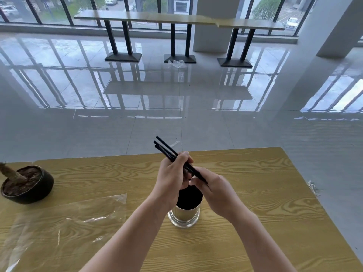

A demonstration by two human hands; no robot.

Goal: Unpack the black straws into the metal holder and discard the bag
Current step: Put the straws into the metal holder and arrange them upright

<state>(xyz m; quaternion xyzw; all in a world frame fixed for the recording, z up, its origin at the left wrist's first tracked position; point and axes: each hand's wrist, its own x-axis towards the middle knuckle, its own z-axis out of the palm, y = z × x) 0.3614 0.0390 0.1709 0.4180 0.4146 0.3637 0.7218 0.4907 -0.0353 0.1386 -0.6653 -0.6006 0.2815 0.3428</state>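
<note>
A small bundle of black straws (167, 149) slants from upper left down to the right, above the metal holder (184, 214). My left hand (172, 175) grips the bundle around its middle. My right hand (218, 189) pinches the lower ends just over the holder's dark mouth. The shiny holder stands upright on the wooden table (255, 203), partly hidden by both hands. The clear plastic bag (64, 220) lies flat and empty on the table at the left.
A dark pot with a plant stub (26, 183) sits at the table's far left. The table's far edge runs just beyond my hands, with glossy floor behind. A crumpled clear wrapper (176, 63) lies on the floor near distant tables.
</note>
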